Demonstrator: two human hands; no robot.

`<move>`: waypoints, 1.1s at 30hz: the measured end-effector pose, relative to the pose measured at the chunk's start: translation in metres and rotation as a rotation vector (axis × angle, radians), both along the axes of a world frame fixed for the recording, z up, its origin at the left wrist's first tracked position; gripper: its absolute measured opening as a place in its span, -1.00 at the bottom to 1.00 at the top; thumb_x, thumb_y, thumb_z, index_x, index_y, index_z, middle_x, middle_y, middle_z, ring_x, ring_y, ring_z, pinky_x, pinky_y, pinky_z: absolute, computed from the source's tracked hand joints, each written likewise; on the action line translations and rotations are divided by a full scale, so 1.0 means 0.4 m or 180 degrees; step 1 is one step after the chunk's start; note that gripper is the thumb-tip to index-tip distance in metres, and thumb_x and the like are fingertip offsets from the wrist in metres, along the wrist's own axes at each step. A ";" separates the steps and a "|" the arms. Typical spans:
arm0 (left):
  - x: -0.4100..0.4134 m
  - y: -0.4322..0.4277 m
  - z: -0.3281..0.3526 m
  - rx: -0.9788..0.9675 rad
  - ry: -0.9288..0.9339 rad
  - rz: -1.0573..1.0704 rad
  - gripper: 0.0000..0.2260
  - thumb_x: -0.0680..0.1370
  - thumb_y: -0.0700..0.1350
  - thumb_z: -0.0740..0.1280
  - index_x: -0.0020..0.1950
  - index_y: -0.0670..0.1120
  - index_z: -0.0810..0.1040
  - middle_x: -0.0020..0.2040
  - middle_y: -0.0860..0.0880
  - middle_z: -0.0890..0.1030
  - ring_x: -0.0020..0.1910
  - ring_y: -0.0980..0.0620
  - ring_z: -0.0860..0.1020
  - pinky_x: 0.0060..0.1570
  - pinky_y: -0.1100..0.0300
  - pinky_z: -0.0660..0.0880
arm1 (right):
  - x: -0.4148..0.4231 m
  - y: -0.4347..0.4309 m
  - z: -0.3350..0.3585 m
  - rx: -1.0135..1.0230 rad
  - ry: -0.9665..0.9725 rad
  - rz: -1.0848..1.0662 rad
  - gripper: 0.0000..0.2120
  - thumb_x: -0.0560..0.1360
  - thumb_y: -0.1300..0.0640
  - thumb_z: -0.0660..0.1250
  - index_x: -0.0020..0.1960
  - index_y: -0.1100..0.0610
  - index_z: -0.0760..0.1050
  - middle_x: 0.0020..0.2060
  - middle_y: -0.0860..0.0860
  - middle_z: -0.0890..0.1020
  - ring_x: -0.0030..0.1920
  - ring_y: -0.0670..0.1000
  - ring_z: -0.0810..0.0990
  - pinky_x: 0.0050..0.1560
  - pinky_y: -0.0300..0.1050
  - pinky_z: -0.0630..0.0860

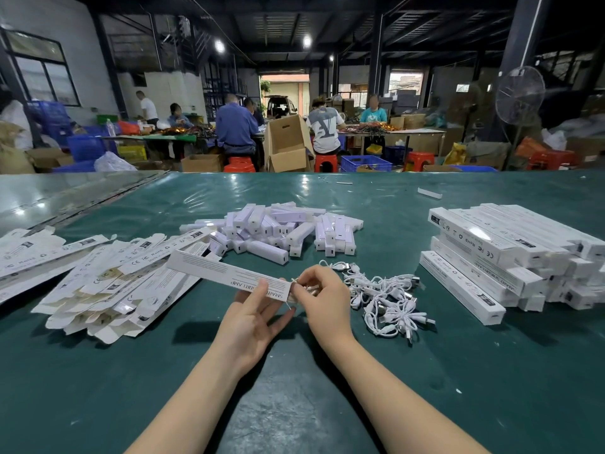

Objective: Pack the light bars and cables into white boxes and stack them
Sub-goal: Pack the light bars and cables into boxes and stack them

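My left hand (253, 317) holds a long white box (226, 271) near its right end, thumb on top, the box slanting up to the left. My right hand (322, 296) pinches a coiled white cable (302, 290) at the box's open end. A heap of white light bars (278, 229) lies behind the hands. Loose white cables (386, 299) lie in a tangle to the right. Packed white boxes (510, 257) are stacked at the far right.
Several flat, unfolded white cartons (98, 276) are fanned out on the left of the green table (294, 404). A single small white piece (429, 193) lies far back. People work at tables beyond the far edge.
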State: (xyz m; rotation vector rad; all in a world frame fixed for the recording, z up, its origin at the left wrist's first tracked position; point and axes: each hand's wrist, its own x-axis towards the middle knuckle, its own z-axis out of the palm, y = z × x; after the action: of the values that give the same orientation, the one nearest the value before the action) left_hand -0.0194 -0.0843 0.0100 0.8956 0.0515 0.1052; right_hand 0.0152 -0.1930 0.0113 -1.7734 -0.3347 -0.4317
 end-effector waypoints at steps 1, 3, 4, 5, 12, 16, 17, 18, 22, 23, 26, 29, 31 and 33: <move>0.001 -0.001 -0.001 0.0038 -0.0026 0.0016 -0.89 0.60 -0.13 0.14 -0.09 -0.04 0.42 -0.20 -0.03 0.69 -0.21 0.09 0.67 -0.15 0.06 0.50 | 0.000 -0.001 0.002 -0.0006 0.0024 -0.0010 -0.68 0.34 0.34 0.38 -0.36 -0.02 0.36 -0.31 -0.05 0.47 -0.30 -0.15 0.40 -0.22 -0.25 0.33; 0.003 -0.001 -0.004 0.0039 -0.0070 0.0047 -0.88 0.61 -0.14 0.13 -0.09 -0.05 0.42 -0.19 -0.04 0.69 -0.20 0.08 0.67 -0.21 0.08 0.57 | -0.002 0.000 0.008 -0.0050 0.0071 0.0021 -0.66 0.33 0.33 0.37 -0.37 -0.04 0.33 -0.36 -0.07 0.40 -0.35 -0.17 0.33 -0.31 -0.32 0.25; 0.004 0.000 -0.006 0.0008 -0.0078 0.0067 -0.88 0.61 -0.14 0.13 -0.08 -0.05 0.42 -0.19 -0.05 0.69 -0.20 0.08 0.67 -0.25 0.10 0.60 | -0.003 0.001 0.010 -0.0059 0.0099 0.0065 -0.66 0.33 0.33 0.37 -0.38 -0.03 0.32 -0.41 -0.09 0.35 -0.40 -0.17 0.31 -0.35 -0.32 0.23; 0.005 0.001 -0.007 -0.0026 -0.0070 0.0095 -0.88 0.62 -0.14 0.13 -0.07 -0.05 0.42 -0.20 -0.05 0.69 -0.20 0.07 0.67 -0.28 0.14 0.61 | -0.005 0.002 0.011 -0.0052 0.0131 0.0136 -0.67 0.33 0.33 0.37 -0.40 -0.02 0.33 -0.46 -0.11 0.32 -0.44 -0.17 0.30 -0.38 -0.32 0.23; 0.011 0.010 -0.011 -0.0261 -0.0025 0.0249 -0.90 0.62 -0.16 0.15 -0.06 -0.07 0.43 -0.22 -0.09 0.68 -0.21 0.03 0.68 -0.31 0.15 0.61 | -0.011 -0.001 0.022 0.0653 0.0473 0.0979 -0.87 0.24 0.30 0.24 -0.33 0.10 0.49 -0.44 -0.03 0.50 -0.40 -0.13 0.43 -0.29 -0.27 0.40; 0.014 0.021 -0.008 -0.0637 -0.0036 0.0308 -0.85 0.62 -0.14 0.13 0.13 -0.15 0.39 -0.22 -0.17 0.68 -0.23 -0.02 0.68 -0.33 0.13 0.61 | 0.004 -0.015 0.021 0.1101 0.0689 0.1402 -0.85 0.28 0.37 0.23 -0.27 0.18 0.51 -0.38 0.02 0.58 -0.33 -0.11 0.54 -0.24 -0.32 0.49; 0.015 0.022 -0.008 -0.0662 -0.0046 0.0296 -0.84 0.63 -0.14 0.12 0.14 -0.17 0.40 -0.22 -0.17 0.68 -0.23 -0.03 0.68 -0.33 0.12 0.61 | 0.005 -0.017 0.018 0.1050 0.0689 0.1411 -0.82 0.35 0.43 0.27 -0.27 0.17 0.51 -0.37 0.03 0.59 -0.32 -0.10 0.54 -0.24 -0.33 0.49; 0.016 0.020 -0.009 -0.0633 -0.0058 0.0281 -0.84 0.63 -0.14 0.12 0.11 -0.18 0.41 -0.22 -0.17 0.68 -0.23 -0.02 0.68 -0.33 0.13 0.61 | 0.004 -0.015 0.017 0.1015 0.0704 0.1408 -0.78 0.40 0.45 0.30 -0.27 0.17 0.51 -0.37 0.02 0.58 -0.33 -0.10 0.52 -0.26 -0.33 0.49; 0.018 0.013 -0.013 -0.0538 -0.0098 0.0293 -0.84 0.63 -0.15 0.11 -0.04 -0.16 0.44 -0.25 -0.15 0.68 -0.24 0.00 0.68 -0.34 0.15 0.60 | -0.002 -0.006 0.011 0.0837 0.0719 0.1333 -0.79 0.42 0.38 0.37 -0.31 0.13 0.51 -0.40 0.01 0.55 -0.43 -0.17 0.46 -0.34 -0.28 0.42; 0.018 0.013 -0.014 -0.0574 -0.0096 0.0318 -0.84 0.63 -0.16 0.12 -0.04 -0.16 0.45 -0.25 -0.15 0.68 -0.24 -0.01 0.68 -0.34 0.14 0.60 | -0.002 -0.006 0.011 0.0821 0.0732 0.1341 -0.80 0.41 0.37 0.37 -0.31 0.13 0.51 -0.39 0.00 0.56 -0.42 -0.17 0.46 -0.33 -0.26 0.41; 0.018 0.014 -0.013 -0.0634 -0.0098 0.0342 -0.84 0.63 -0.16 0.12 -0.05 -0.16 0.45 -0.25 -0.16 0.68 -0.24 -0.03 0.68 -0.34 0.12 0.60 | 0.001 -0.012 0.017 0.0831 0.0815 0.1410 -0.77 0.42 0.38 0.34 -0.31 0.11 0.52 -0.42 -0.07 0.58 -0.40 -0.18 0.48 -0.31 -0.27 0.38; 0.019 0.017 -0.013 -0.0629 -0.0064 0.0344 -0.85 0.62 -0.16 0.13 -0.05 -0.15 0.46 -0.25 -0.15 0.68 -0.24 -0.03 0.68 -0.32 0.10 0.61 | 0.001 -0.016 0.019 0.0829 0.0884 0.1496 -0.78 0.45 0.36 0.31 -0.29 0.11 0.53 -0.48 -0.15 0.59 -0.40 -0.23 0.49 -0.33 -0.32 0.35; 0.019 0.017 -0.012 -0.0637 -0.0045 0.0333 -0.86 0.62 -0.16 0.13 -0.03 -0.15 0.45 -0.24 -0.14 0.68 -0.23 -0.02 0.68 -0.31 0.10 0.62 | 0.000 -0.014 0.021 0.0796 0.0895 0.1492 -0.80 0.46 0.33 0.32 -0.29 0.10 0.54 -0.48 -0.15 0.60 -0.40 -0.24 0.49 -0.35 -0.35 0.34; 0.018 0.016 -0.011 -0.0590 -0.0037 0.0321 -0.87 0.62 -0.15 0.13 -0.03 -0.15 0.45 -0.24 -0.14 0.68 -0.23 -0.01 0.68 -0.32 0.11 0.61 | 0.000 -0.011 0.020 0.0821 0.0935 0.1432 -0.80 0.45 0.31 0.35 -0.31 0.09 0.52 -0.46 -0.12 0.59 -0.40 -0.18 0.47 -0.37 -0.36 0.33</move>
State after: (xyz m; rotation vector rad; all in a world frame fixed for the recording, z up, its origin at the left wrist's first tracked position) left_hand -0.0121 -0.0778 0.0056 0.7071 0.0943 0.1966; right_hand 0.0150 -0.1976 0.0195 -1.4298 -0.4335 0.1038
